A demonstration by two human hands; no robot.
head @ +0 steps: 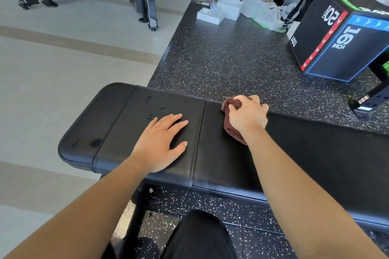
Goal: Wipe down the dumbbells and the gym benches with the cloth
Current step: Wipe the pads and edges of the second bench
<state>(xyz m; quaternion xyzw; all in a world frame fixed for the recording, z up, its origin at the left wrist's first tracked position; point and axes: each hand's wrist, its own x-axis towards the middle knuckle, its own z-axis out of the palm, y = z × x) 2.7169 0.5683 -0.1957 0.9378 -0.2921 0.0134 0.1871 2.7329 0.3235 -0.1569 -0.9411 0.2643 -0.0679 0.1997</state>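
so the right hand grips the cloth at the bench's far edge, left hand flat, smudges left near the end, no dumbbells visible.

I see the black padded bench on the speckled floor. On it my left grip lies flat, and the brown cloth lies bunched under my right grip.
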